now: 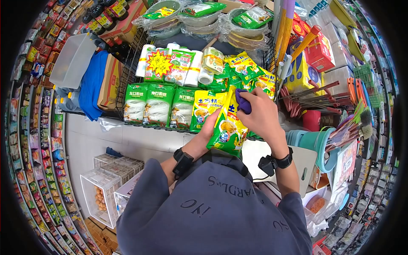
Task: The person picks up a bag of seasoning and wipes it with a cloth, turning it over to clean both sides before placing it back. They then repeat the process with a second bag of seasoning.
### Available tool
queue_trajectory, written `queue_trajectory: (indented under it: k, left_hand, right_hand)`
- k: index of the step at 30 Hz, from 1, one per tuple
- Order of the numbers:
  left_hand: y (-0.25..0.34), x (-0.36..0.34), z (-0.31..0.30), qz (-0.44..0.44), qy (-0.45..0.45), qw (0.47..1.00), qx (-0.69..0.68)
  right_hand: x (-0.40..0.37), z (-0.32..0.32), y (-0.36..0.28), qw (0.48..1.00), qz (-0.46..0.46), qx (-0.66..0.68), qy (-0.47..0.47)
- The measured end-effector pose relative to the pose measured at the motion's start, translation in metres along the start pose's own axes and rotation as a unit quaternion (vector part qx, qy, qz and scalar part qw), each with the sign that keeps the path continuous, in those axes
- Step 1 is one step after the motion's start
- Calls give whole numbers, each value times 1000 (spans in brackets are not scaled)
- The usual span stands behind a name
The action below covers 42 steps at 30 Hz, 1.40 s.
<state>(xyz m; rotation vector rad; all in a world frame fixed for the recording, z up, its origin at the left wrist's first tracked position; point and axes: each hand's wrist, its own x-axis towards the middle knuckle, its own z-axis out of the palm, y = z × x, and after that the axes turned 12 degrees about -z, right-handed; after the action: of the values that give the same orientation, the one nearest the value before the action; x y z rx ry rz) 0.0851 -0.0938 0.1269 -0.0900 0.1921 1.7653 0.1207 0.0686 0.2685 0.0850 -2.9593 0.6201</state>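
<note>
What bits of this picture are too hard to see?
Head view:
- left hand: fingers hidden behind the yellow-green packet.
- purple cloth: mostly covered by the right hand.
- Goods on the side shelves: tiny and warped by the lens.

We read 龙口粉丝 in white on three green noodle bags (159,102) at ten o'clock from the yellow-green pack (227,131) in our left hand (211,123), and that pack shows a dark 土 at its top, the character that also opens the line on its twin (204,108) at nine o'clock. At six o'clock, upside down on our grey sweatshirt (212,212), pale letters read roughly "IYC" and "ARDL-S", while the red print on the yellow starburst sticker (158,63) at eleven o'clock is too small to read.
</note>
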Motion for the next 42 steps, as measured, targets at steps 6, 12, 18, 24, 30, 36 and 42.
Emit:
queue_trajectory:
  k: [6,12,18,24,30,36,42]
  left_hand:
    - [0,2,0,-29,30,999,-8]
    - [7,-6,31,24,14,999,27]
    - [7,-15,22,35,-33,999,-24]
    - [12,-19,25,6,0,999,31]
    - [5,-16,7,18,49,999,-14]
    - [5,-14,-1,-5,23,1000,15]
    - [5,-13,8,-14,43,999,-15]
  right_hand:
    - [2,-5,-4,999,6,7,-40]
    - [-2,-12,1,999,7,36,-25]
    - [-10,-14,10,999,18,45,-17]
    - [-13,-11,20,999,25,36,-5]
    - [-14,-4,15,999,15,47,8]
    - [-16,6,19,1000,18,16,19]
    - [-20,8,22,998,45,18,29]
